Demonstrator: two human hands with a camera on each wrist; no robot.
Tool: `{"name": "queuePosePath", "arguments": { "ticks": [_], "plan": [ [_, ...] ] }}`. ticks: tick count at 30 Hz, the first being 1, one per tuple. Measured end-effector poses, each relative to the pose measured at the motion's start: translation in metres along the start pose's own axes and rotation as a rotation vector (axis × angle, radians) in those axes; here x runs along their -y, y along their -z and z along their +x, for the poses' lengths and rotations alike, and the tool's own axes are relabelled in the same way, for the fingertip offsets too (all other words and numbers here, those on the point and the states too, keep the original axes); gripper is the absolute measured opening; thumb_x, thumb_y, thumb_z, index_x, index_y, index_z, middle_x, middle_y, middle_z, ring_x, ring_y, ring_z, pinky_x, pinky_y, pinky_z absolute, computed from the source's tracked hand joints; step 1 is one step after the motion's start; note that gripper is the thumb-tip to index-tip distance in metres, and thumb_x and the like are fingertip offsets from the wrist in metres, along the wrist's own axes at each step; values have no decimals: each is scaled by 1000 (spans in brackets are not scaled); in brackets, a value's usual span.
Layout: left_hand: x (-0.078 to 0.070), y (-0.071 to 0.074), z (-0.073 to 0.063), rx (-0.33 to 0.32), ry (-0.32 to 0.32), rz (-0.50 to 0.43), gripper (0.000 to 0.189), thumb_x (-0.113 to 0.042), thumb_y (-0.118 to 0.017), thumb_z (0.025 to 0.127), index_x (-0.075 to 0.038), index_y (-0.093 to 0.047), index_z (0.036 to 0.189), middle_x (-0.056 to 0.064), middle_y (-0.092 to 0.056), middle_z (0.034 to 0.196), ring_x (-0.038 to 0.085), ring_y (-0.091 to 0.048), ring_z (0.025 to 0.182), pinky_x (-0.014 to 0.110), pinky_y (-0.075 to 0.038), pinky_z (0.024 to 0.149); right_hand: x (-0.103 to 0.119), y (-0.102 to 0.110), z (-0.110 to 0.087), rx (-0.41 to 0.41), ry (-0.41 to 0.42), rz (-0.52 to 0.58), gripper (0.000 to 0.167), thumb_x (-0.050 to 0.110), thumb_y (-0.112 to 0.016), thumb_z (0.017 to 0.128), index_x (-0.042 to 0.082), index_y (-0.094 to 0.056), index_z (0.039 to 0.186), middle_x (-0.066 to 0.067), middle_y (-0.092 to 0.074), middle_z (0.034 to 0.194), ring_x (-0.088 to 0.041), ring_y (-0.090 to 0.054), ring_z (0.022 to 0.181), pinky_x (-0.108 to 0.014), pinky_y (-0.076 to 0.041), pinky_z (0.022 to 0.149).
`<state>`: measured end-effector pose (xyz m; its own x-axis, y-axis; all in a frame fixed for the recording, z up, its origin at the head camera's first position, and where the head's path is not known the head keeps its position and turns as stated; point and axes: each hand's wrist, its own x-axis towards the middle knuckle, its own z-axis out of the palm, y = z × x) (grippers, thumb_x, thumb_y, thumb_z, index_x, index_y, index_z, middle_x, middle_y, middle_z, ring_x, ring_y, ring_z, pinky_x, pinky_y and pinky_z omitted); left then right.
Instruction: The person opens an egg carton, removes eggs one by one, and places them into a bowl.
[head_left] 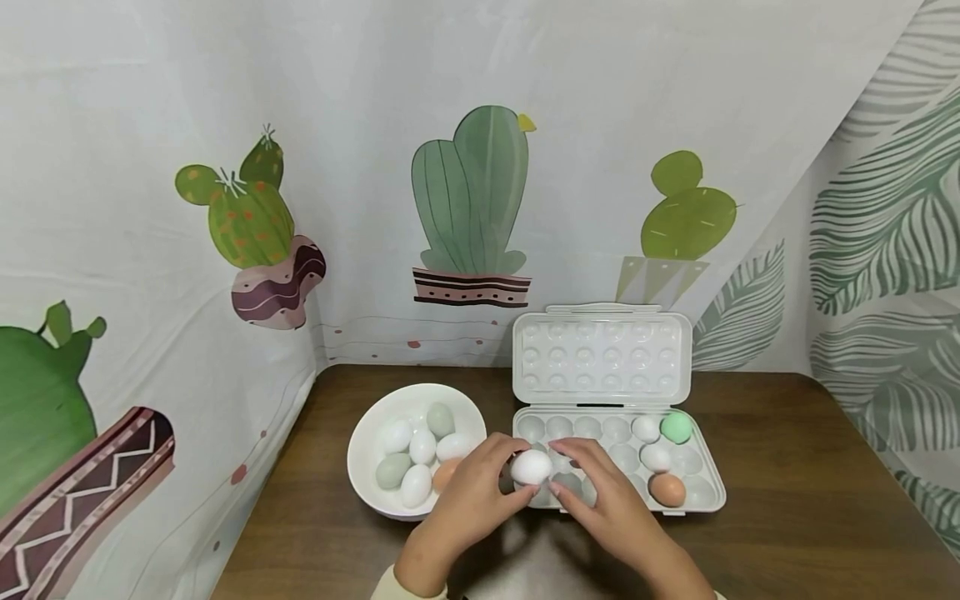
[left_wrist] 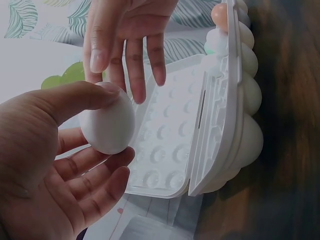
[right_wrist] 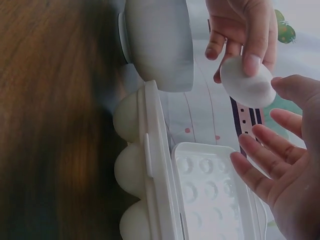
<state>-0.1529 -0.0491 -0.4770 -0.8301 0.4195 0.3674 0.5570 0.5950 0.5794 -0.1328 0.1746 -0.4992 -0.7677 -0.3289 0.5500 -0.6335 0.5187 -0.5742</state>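
Note:
Between thumb and fingers, my left hand (head_left: 480, 487) pinches a white egg (head_left: 531, 467) above the front left of a white egg carton (head_left: 716, 492). My right hand (head_left: 611, 508) is at the egg's right side, fingers spread and loosely bent. In the right wrist view its thumb tip is right at the end of the egg. The carton's lid (head_left: 602, 358) is raised. In its right part sit a green egg (head_left: 677, 427), a brown egg (head_left: 667, 490) and two white eggs (head_left: 646, 429). My hands hide some of the front cups.
Left of the carton stands a white bowl (head_left: 362, 454) with several white and pale green eggs; a brown egg (head_left: 446, 474) there is partly behind my left hand. Both stand on a dark wooden table (head_left: 795, 467). A cloth (head_left: 360, 208) printed with cacti hangs behind.

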Motion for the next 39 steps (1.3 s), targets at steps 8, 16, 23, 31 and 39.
{"name": "queuePosePath", "arguments": {
  "ticks": [8,16,23,31,39],
  "plan": [
    [2,5,-1,-48,63,87,44,-32,-83,80,-23,-66,120,-13,-64,108,6,-61,85,19,-48,71,-5,7,-3,-15,-30,-12,55,12,-76,89,21,-55,140,3,-57,134,-8,-56,120,-12,-41,104],
    [8,10,-1,-71,57,27,49,-27,-83,80,-19,-66,125,-7,-64,112,7,-63,98,28,-54,87,-14,15,-13,-34,-41,-50,53,7,-77,86,15,-59,136,-1,-58,133,-11,-53,125,-6,-30,110],
    [12,14,1,-84,79,-4,46,-24,-83,80,-19,-67,123,-7,-64,110,6,-61,86,23,-54,77,-19,25,-19,-47,-81,-90,50,6,-77,86,13,-61,133,1,-59,132,-6,-52,125,-3,-31,107],
    [18,19,1,-119,100,38,45,-26,-82,82,-18,-67,123,-5,-65,111,9,-61,95,29,-52,84,-23,33,-25,-112,-99,-267,50,9,-81,81,19,-66,128,8,-62,127,-10,-59,116,-35,-48,79],
    [25,23,1,-163,110,62,47,-24,-82,82,-15,-66,124,0,-67,116,16,-61,108,34,-51,88,-30,38,-29,-152,-69,-243,51,0,-81,77,12,-67,125,0,-63,123,-16,-59,112,0,-26,106]
  ]
}}
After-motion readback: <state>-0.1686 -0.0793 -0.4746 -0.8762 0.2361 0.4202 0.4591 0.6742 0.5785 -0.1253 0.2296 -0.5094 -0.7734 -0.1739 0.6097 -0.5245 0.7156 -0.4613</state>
